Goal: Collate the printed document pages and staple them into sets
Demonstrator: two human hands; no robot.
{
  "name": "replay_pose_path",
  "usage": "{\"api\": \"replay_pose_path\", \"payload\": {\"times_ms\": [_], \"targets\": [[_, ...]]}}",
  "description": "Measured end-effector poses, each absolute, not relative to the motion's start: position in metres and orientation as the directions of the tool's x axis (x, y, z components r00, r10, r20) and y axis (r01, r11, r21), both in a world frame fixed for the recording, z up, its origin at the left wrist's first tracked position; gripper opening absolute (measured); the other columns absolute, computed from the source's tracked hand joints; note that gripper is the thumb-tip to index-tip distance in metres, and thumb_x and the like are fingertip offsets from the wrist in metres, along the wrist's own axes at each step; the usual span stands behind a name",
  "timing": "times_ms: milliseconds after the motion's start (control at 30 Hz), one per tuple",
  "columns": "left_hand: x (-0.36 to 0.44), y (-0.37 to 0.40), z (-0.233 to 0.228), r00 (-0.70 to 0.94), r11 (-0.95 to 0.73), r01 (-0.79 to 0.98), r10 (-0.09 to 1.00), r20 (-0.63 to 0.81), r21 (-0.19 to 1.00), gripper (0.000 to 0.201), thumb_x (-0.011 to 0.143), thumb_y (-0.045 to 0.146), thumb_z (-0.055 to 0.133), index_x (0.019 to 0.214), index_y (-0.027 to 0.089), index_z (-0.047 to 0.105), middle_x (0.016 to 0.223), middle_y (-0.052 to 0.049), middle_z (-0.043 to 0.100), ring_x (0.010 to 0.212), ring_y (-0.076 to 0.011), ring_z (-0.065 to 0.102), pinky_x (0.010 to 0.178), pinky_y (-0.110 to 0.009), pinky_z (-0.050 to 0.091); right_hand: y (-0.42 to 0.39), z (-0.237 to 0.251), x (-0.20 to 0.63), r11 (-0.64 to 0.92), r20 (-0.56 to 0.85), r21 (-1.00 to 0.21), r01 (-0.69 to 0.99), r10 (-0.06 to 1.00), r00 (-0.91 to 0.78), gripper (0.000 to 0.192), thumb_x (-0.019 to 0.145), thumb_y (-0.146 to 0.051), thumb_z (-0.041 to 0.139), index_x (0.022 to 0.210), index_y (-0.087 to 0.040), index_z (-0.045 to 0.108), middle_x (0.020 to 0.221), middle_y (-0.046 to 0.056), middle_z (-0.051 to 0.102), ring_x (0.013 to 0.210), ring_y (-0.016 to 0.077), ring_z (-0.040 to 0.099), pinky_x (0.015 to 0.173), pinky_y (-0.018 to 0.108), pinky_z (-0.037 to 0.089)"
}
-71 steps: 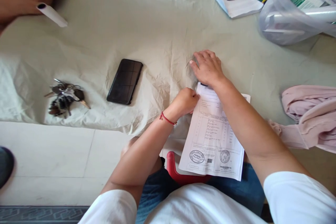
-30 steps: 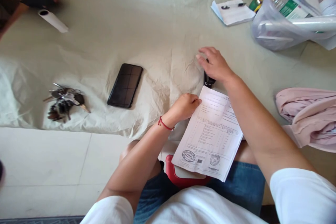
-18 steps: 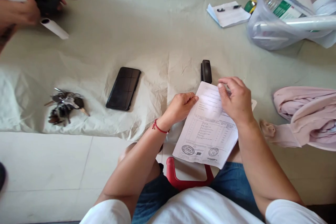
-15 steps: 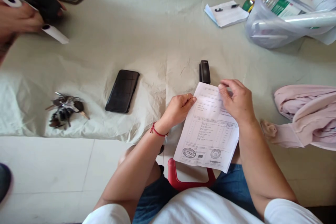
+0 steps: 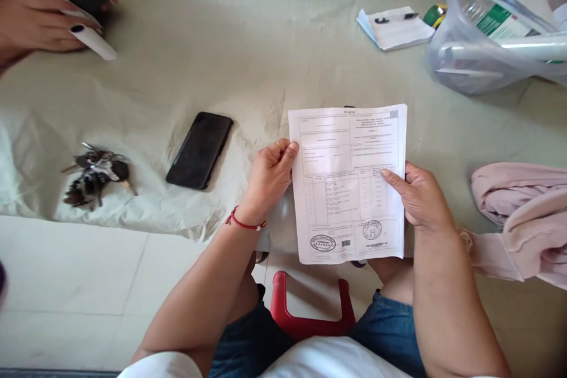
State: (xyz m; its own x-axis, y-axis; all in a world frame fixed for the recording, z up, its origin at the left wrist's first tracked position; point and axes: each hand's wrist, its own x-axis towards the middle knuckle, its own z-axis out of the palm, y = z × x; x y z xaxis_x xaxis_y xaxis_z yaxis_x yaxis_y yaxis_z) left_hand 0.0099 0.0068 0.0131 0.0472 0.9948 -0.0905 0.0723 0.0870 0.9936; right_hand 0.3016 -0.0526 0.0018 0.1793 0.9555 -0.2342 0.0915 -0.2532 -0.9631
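Note:
I hold a printed paper form [image 5: 349, 183] with two stamps near its lower edge, upright in front of me. My left hand [image 5: 270, 174] pinches its left edge, and a red cord circles that wrist. My right hand [image 5: 419, 195] grips the right edge with the thumb laid across the print. The sheet covers the black stapler behind it; only a sliver shows at the top edge.
A black phone [image 5: 200, 149] and a bunch of keys [image 5: 94, 172] lie on the wrinkled cloth [image 5: 248, 53]. Another person's hands [image 5: 38, 18] hold a paper roll [image 5: 93, 41] at far left. A notepad with pen [image 5: 396, 26], a clear plastic bag [image 5: 491, 41] and pink fabric [image 5: 522, 218] lie to the right.
My right hand left the stapler on the cloth and took the paper's right edge. Both hands lifted and straightened the sheet, which now hides the stapler.

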Motion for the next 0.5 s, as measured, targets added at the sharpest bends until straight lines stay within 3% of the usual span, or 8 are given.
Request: {"api": "replay_pose_path", "payload": {"times_ms": [100,200,267,367,500], "targets": [[0.01,0.001,0.013,0.007,0.138,0.036,0.99,-0.138,0.99,0.053,0.097,0.065,0.076,0.073,0.023,0.056,0.058,0.004,0.047,0.051,-0.0102,0.04,0.049,-0.027,0.033,-0.05,0.003,0.3,-0.214,-0.207,-0.976,0.026,0.963,0.171,0.037,0.087,-0.052,0.093,0.115,-0.029,0.086,0.122,0.004,0.087,0.114,0.0323,0.083,0.11,0.06,0.065],[0.015,-0.005,0.013,0.019,0.198,-0.1,0.98,-0.197,0.975,0.048,0.096,0.068,0.075,0.08,0.024,0.061,0.067,0.001,0.062,0.061,-0.0142,0.058,0.056,-0.028,0.045,-0.045,0.004,0.298,-0.131,-0.132,-0.991,-0.02,0.965,0.224,0.034,0.085,-0.049,0.094,0.113,-0.03,0.087,0.121,0.004,0.087,0.114,0.0317,0.083,0.111,0.059,0.065],[0.02,-0.011,0.014,0.117,0.253,-0.209,0.966,-0.232,0.945,0.045,0.095,0.07,0.074,0.091,0.025,0.07,0.083,-0.004,0.075,0.082,-0.0221,0.075,0.068,-0.032,0.057,-0.041,0.003,0.297,-0.067,-0.069,-0.998,-0.017,0.954,0.292,0.034,0.085,-0.047,0.094,0.113,-0.029,0.086,0.122,0.003,0.087,0.117,0.0318,0.082,0.113,0.06,0.063],[0.027,-0.019,0.016,0.358,0.425,-0.28,0.878,-0.318,0.861,0.048,0.092,0.066,0.08,0.11,0.022,0.079,0.107,-0.013,0.085,0.111,-0.0343,0.081,0.09,-0.043,0.066,-0.036,0.0,0.294,-0.001,-0.003,-1.0,-0.004,0.927,0.375,0.033,0.086,-0.046,0.092,0.112,-0.029,0.085,0.124,0.003,0.087,0.12,0.0322,0.081,0.116,0.06,0.061],[0.029,-0.024,0.018,0.433,0.516,-0.199,0.809,-0.398,0.833,0.044,0.093,0.053,0.086,0.115,0.016,0.083,0.122,-0.017,0.086,0.116,-0.0372,0.082,0.105,-0.053,0.066,-0.035,0.001,0.289,0.025,0.039,-0.999,0.041,0.92,0.391,0.029,0.089,-0.045,0.09,0.112,-0.029,0.085,0.123,0.004,0.087,0.12,0.0325,0.081,0.113,0.059,0.063]]}}
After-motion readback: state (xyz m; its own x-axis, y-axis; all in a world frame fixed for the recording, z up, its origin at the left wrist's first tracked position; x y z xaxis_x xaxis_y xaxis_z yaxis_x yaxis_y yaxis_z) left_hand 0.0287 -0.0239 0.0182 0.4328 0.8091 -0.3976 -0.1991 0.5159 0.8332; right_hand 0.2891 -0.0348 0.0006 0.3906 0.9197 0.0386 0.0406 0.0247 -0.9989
